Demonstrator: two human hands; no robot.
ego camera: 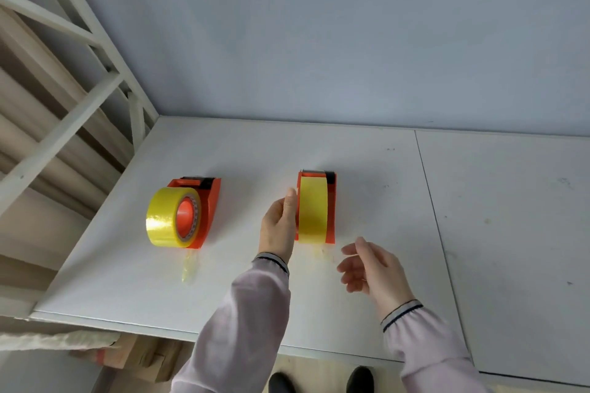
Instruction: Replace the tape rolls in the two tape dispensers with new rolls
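Note:
Two orange tape dispensers stand on the white table [223, 290]. The left dispenser [210, 201] carries a yellow tape roll [166, 218] on its orange hub, and a loose strip of tape [189, 268] trails from it toward me. The right dispenser [332, 207] holds another yellow roll [313, 210], seen edge-on. My left hand [279, 226] lies flat against the left side of the right dispenser, fingers hidden behind it. My right hand [370, 268] hovers just right of and nearer than that dispenser, fingers apart and empty. A faint clear strip [322, 254] lies below the right dispenser.
A pale blue wall rises behind the table. A white metal frame [95, 96] with rolled material stands at the left. A seam [434, 210] splits the tabletop at the right. Cardboard boxes [140, 360] sit under the front edge, and my shoes [319, 381] show below.

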